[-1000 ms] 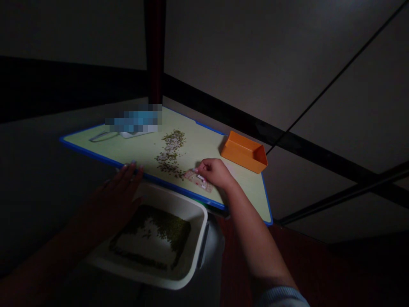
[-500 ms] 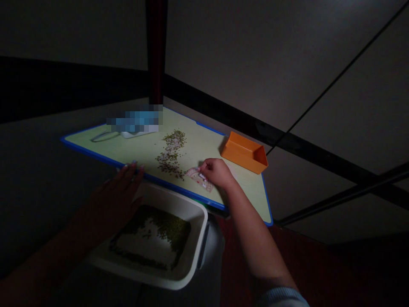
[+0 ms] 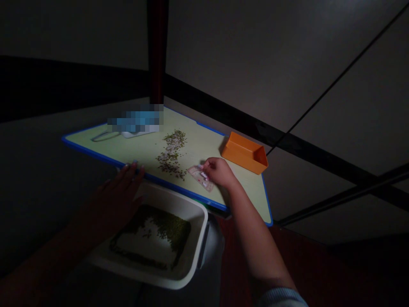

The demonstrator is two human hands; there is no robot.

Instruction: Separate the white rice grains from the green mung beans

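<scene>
My right hand [image 3: 217, 171] is over the tabletop, its fingers pinched on a clear, pinkish protractor [image 3: 207, 184] that lies against the pale surface. Just left of the protractor is a loose strip of small green grains [image 3: 172, 155], mixed with paler bits. My left hand [image 3: 123, 183] is in shadow, fingers stretched out, with the tips at the blue front edge of the pale-topped table [image 3: 140, 147]. Beneath that edge, partly covered by my left hand, sits a white basin [image 3: 200, 213] with more green grains [image 3: 179, 230] along its bottom and sides.
An orange open box [image 3: 243, 155] stands at the table's back right. At the back left is a white object with a thin handle [image 3: 105, 135], its upper part blurred blue. Dark-trimmed walls [image 3: 271, 76] rise close behind. Reddish floor shows at lower right.
My right fingers have shifted slightly on the protractor, which now sits at a slightly different tilt. My left hand, the grains and the basin look the same.
</scene>
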